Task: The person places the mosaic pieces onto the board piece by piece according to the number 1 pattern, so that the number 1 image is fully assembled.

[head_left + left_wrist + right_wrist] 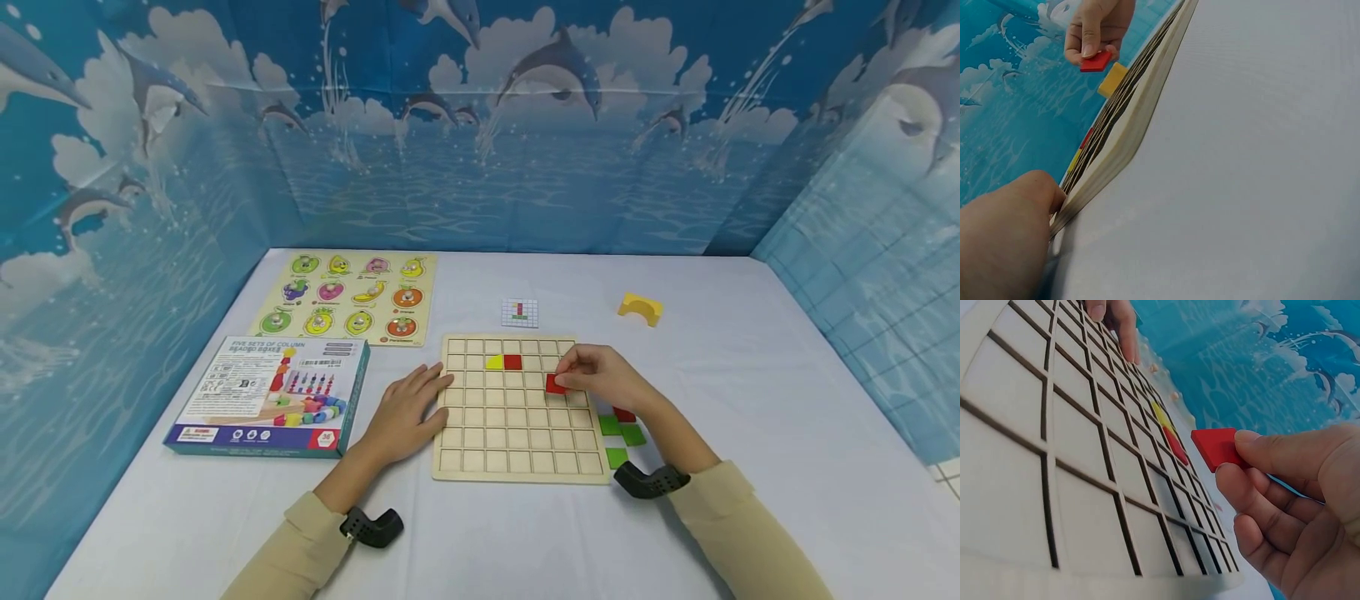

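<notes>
A wooden grid board (525, 439) lies in the middle of the white table. In its upper rows sit a yellow triangle tile (495, 362) and a red square tile (513, 362), side by side. My right hand (600, 373) pinches another red square tile (1215, 449) between thumb and index finger, above the board's right part. At the board's left edge rests my left hand (408, 412), its fingers extended and fingertips at the rim. Several green tiles (617, 458) and a red tile (624, 414) lie just off the board's right edge, partly behind the right forearm.
Above the board lies a small pattern card (520, 312) with a coloured grid figure. A yellow arch block (641, 309) stands at the back right. To the left are a boxed bead set (266, 396) and a fruit puzzle board (345, 296). Dolphin-print cloth walls surround the table.
</notes>
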Demonstrator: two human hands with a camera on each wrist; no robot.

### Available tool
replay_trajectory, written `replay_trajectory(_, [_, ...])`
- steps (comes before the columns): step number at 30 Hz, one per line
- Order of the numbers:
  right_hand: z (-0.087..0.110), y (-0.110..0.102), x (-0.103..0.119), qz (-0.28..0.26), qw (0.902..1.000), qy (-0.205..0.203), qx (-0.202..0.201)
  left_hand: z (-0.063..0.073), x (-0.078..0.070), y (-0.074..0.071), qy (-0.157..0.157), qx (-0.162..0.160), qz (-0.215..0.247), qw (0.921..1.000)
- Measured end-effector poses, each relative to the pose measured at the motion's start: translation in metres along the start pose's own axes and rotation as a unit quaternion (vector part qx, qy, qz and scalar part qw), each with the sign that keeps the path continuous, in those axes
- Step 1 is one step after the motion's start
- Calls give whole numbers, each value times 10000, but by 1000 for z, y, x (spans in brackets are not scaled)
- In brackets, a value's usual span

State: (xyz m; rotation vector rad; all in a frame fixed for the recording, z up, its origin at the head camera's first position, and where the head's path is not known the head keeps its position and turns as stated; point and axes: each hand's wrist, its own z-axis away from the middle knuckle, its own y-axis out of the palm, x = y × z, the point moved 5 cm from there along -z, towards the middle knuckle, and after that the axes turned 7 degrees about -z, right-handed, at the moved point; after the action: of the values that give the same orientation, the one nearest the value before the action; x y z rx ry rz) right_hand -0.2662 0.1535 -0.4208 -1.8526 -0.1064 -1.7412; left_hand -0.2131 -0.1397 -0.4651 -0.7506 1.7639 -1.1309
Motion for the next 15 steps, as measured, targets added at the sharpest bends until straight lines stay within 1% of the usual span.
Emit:
replay_trajectory(6, [-8, 9, 8, -81, 9999, -11, 111, 0, -1, -1, -3, 5, 25, 10000])
replay_trajectory(13, [-19, 19, 15, 107, 9997, -54, 199, 1, -3, -2, 111, -210, 74, 9997])
replay_trajectory(15, [-22, 22, 17, 117, 9996, -79, 241, 1, -3, -2, 117, -227, 57, 9997])
